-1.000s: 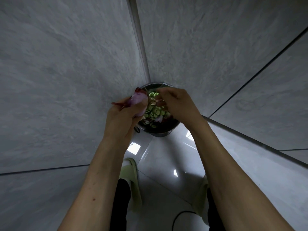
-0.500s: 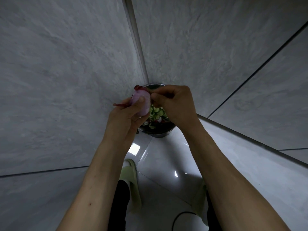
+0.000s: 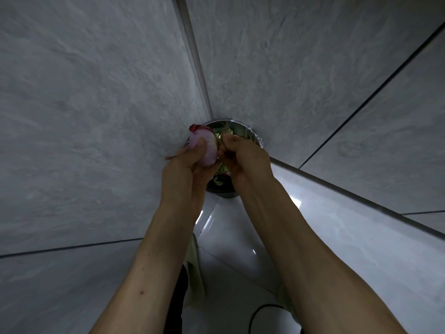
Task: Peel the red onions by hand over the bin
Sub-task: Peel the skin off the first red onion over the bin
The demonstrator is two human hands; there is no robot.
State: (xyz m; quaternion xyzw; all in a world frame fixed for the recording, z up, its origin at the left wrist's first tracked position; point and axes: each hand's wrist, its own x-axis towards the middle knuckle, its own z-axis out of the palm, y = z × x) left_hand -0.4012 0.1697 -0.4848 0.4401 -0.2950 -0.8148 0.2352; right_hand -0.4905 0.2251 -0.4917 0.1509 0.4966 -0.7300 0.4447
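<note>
**Onion mostly bare, one scrap of skin hanging on at the top**

You've got the pale purple, rounded red onion [image 3: 204, 150] cradled in your left hand [image 3: 186, 174], thumb laid across its front and fingers wrapped behind, so that grip is clenched on the onion. It's held up right over the round shiny metal bin [image 3: 252, 135] tucked into the corner where the grey stone-look wall tiles [image 3: 96, 92] meet, so anything you pull off should drop straight in.

Your right hand [image 3: 243, 160] is pressed against the onion's right side, fingertips pinched together at the end there. It looks like you're nipping a bit of skin or the root tuft, but the pinch is too small and shadowed to say what's actually in it.

Progress-wise: I'd say this one is nearly done. Most of the surface showing is smooth, light, clean flesh. What's left is a darker red papery flap [image 3: 193, 128] curling off the top end, plus whatever you're working at on the right.

The bin already has green slices and some reddish bits in it. Can't see any other onions, peeled or not, so no idea how many are still waiting.
</note>
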